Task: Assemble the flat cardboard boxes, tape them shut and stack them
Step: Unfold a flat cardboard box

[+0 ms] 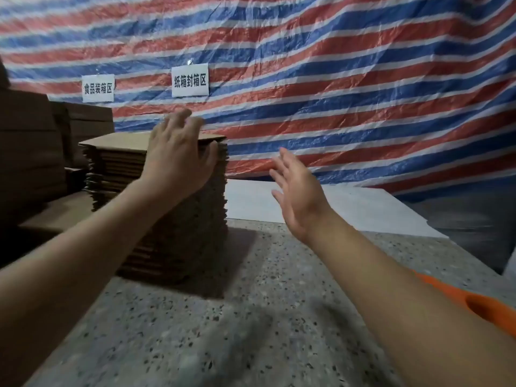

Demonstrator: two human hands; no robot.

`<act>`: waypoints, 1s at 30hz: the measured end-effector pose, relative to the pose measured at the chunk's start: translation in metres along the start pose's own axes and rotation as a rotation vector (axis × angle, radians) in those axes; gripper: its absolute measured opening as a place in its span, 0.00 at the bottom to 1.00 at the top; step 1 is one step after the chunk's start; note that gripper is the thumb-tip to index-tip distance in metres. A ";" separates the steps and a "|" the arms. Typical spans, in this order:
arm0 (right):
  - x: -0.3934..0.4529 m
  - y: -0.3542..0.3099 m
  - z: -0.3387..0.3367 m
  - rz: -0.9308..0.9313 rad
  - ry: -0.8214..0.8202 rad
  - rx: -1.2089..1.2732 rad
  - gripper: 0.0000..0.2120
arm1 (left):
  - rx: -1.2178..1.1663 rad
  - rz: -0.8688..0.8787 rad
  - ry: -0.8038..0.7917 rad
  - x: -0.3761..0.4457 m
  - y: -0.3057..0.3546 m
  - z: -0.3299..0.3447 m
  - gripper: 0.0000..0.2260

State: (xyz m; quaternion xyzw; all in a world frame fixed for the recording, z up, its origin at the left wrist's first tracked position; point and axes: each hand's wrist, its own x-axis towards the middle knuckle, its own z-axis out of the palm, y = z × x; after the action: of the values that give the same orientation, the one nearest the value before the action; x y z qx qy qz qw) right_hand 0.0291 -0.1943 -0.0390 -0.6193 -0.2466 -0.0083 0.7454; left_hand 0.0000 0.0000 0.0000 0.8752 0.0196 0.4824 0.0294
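Observation:
A tall stack of flat brown cardboard boxes [184,219] stands on the speckled floor left of centre. My left hand [178,157] reaches over the stack's top near corner, its fingers spread across the uppermost flat sheet [117,141] and its thumb against the stack's side edge. My right hand [296,196] hovers in the air to the right of the stack, fingers straight and palm turned toward the stack, holding nothing.
More brown cardboard [28,152] is piled at the far left. A white board [349,208] lies on the floor behind my right hand. A red, white and blue striped tarp [335,79] with two paper signs hangs behind. An orange object [480,303] sits at the right edge.

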 end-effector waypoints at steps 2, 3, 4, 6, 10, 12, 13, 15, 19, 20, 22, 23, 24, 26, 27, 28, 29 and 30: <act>0.023 -0.005 0.009 0.014 -0.002 0.023 0.24 | 0.122 -0.037 -0.064 0.017 -0.019 0.003 0.28; 0.035 -0.005 0.012 0.034 0.006 0.010 0.24 | 0.187 -0.071 -0.111 0.025 -0.032 0.006 0.30; 0.043 -0.007 0.015 0.054 0.015 0.001 0.24 | 0.220 -0.114 -0.180 0.029 -0.041 0.005 0.31; 0.057 -0.001 0.017 0.088 0.042 0.005 0.23 | 0.285 -0.184 -0.346 0.029 -0.054 0.011 0.32; 0.071 0.011 0.017 0.120 0.074 -0.004 0.24 | 0.256 -0.161 -0.410 0.022 -0.063 0.018 0.25; 0.072 0.015 0.016 0.126 0.080 -0.018 0.24 | 0.239 -0.099 -0.323 0.015 -0.062 0.020 0.23; 0.072 0.017 0.015 0.132 0.084 -0.025 0.24 | 0.241 -0.071 -0.284 0.012 -0.060 0.018 0.22; 0.072 0.019 0.013 0.146 0.091 -0.024 0.24 | 0.227 0.017 -0.164 0.005 -0.055 0.011 0.20; 0.070 0.016 0.010 0.167 0.117 0.015 0.25 | 0.052 0.262 0.230 -0.010 -0.032 -0.013 0.19; 0.070 0.012 0.009 0.154 0.126 0.031 0.25 | 0.005 0.320 0.304 -0.011 -0.024 -0.022 0.18; 0.073 0.001 0.006 0.112 0.154 0.037 0.27 | -0.086 0.380 0.399 -0.007 -0.004 -0.043 0.16; 0.075 -0.006 0.004 0.085 0.172 0.033 0.30 | -0.139 0.377 0.435 -0.005 0.007 -0.054 0.15; 0.077 -0.014 0.001 0.051 0.190 0.024 0.32 | -0.195 0.352 0.463 -0.002 0.018 -0.066 0.15; 0.077 -0.031 -0.007 -0.069 0.250 0.002 0.36 | -0.303 0.283 0.514 0.002 0.039 -0.087 0.14; 0.075 -0.040 -0.013 -0.155 0.295 -0.010 0.35 | -0.357 0.255 0.526 0.004 0.047 -0.096 0.14; 0.071 -0.048 -0.021 -0.243 0.330 -0.027 0.32 | -0.412 0.229 0.519 0.007 0.054 -0.101 0.12; 0.068 -0.056 -0.030 -0.302 0.362 -0.044 0.28 | -0.465 0.203 0.500 0.009 0.059 -0.105 0.10; 0.063 -0.063 -0.040 -0.324 0.389 -0.054 0.24 | -0.525 0.178 0.463 0.012 0.063 -0.105 0.09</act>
State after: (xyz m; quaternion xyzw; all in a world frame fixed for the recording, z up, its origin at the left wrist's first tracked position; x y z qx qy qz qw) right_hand 0.0791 -0.2270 0.0380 -0.5781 -0.1942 -0.2529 0.7511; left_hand -0.0825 -0.0586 0.0706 0.7035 -0.1751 0.6573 0.2060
